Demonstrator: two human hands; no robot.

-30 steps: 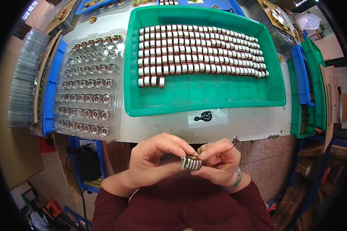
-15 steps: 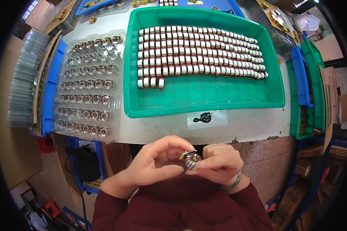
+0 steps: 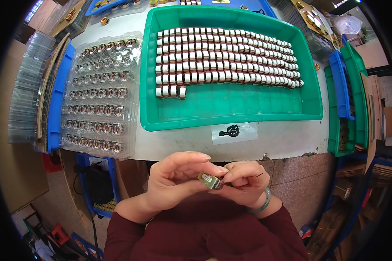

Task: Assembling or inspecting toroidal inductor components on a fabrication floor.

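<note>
In front of my chest, a small wire-wound ring coil (image 3: 219,184) with a yellow-green base plate (image 3: 207,179) is tilted so the plate's flat face shows. My left hand (image 3: 172,177) pinches it between thumb and fingers. The fingertips of my right hand (image 3: 247,185) are closed right beside the coil. From them a thin dark strand (image 3: 258,175) sticks out to the right; whether it is wire or a tie I cannot tell. My fingers hide part of the coil.
Beyond my hands stands a green bin (image 3: 231,124) with rows of white-topped coils (image 3: 222,67). A clear plastic tray (image 3: 133,104) of ring coils lies left. Small black looped pieces (image 3: 232,131) rest on white paper (image 3: 248,135) near the table edge. Blue and green bins (image 3: 344,87) stand right.
The coil has been turned, so its base plate now faces up instead of the windings. My right fingers have shifted to a pinch, and the thin dark strand now shows.
</note>
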